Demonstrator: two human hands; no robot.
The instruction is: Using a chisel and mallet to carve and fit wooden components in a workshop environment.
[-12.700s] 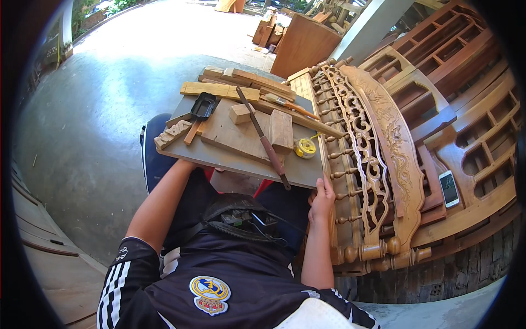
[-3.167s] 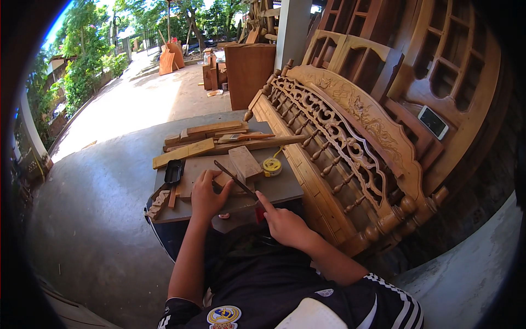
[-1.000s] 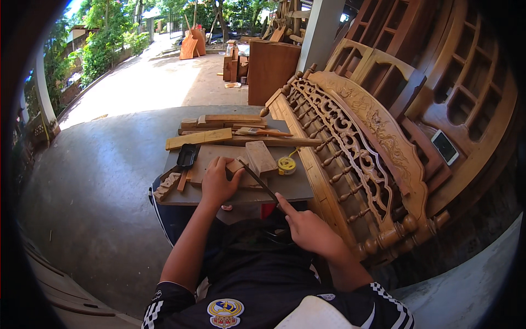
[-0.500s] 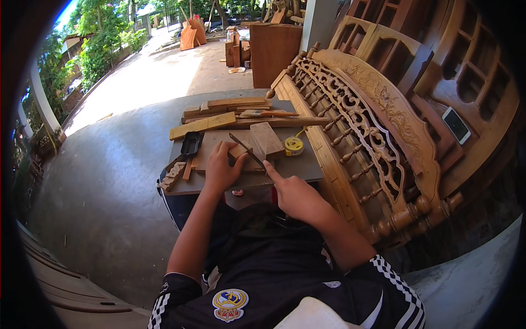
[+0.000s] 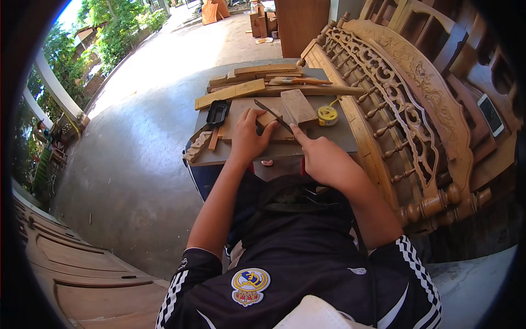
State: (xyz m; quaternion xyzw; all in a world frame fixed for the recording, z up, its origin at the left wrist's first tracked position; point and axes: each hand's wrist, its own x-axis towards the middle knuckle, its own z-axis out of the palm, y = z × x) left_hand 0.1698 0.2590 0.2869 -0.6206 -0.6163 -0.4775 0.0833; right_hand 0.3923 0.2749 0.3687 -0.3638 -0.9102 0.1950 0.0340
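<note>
My right hand [image 5: 327,159] is closed round the hidden handle of a thin dark blade [image 5: 272,114], its index finger stretched along the back. Whether it is a knife or a file, I cannot tell. The blade slants up and left across a small pale wooden block [image 5: 266,118]. My left hand [image 5: 250,136] grips that block from the left, thumb and fingers on either side. Under the block lies a flat wooden board [image 5: 241,112] on the grey worktable [image 5: 335,141]. Just right of the blade rests a thicker wooden block [image 5: 298,106].
A black tray [image 5: 217,112], carved wood piece [image 5: 198,146], yellow tape measure [image 5: 327,115], several wood strips [image 5: 230,94] and a brush [image 5: 301,80] lie on the table. A carved wooden headboard [image 5: 416,82] stands close at right, with a phone [image 5: 490,115] beyond it.
The view has tilted and swung, so the table sits higher and further right. Both hands keep their hold on the block and the blade; the blade's place over the block looks nearly the same.
</note>
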